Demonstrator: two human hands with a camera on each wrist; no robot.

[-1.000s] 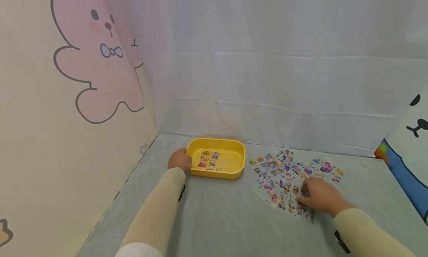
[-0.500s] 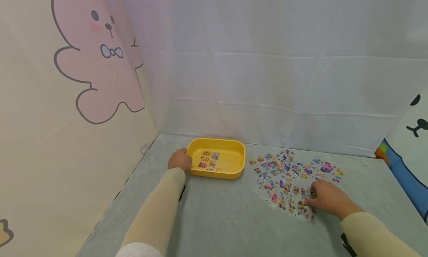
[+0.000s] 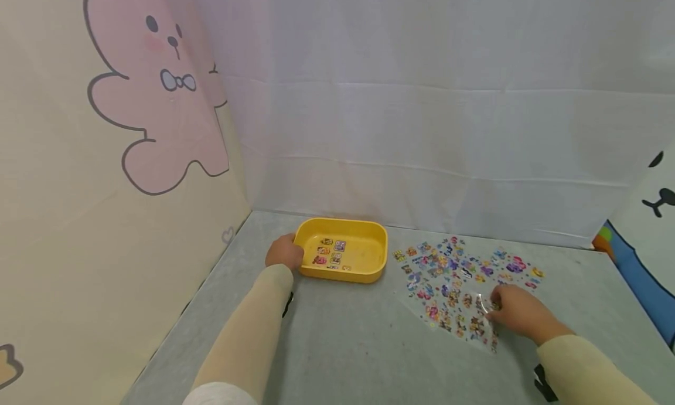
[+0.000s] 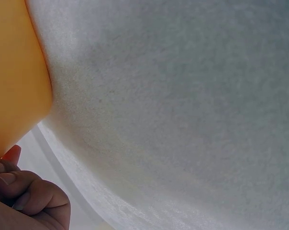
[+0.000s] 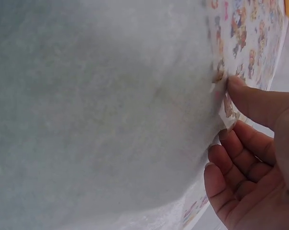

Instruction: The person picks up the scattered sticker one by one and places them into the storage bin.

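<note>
My left hand (image 3: 285, 252) grips the left end of a shallow yellow tray (image 3: 371, 247). In the left wrist view, the curled fingers (image 4: 37, 194) are right at the tray's wall (image 4: 17, 72). Inside the tray lie several small cartoon stickers (image 3: 329, 252). To the right, a clear sticker sheet (image 3: 445, 279) covered in colourful little figures lies on the table. My right hand (image 3: 519, 314) pinches its right edge between thumb and fingers. In the right wrist view, the sheet (image 5: 252, 43) bends at the thumb (image 5: 259, 103), and the other fingers are curled below it.
A grey cloth-covered table (image 3: 348, 346) carries everything. White sheeting (image 3: 422, 129) hangs along its back edge. On the left stands a cream wall panel with a pink bear print (image 3: 158, 100), and another printed panel (image 3: 633, 276) borders the right side.
My right hand has shifted slightly right, to the sheet's edge, and that edge now bends up with a shine on it. The left hand and the tray have stayed in place.
</note>
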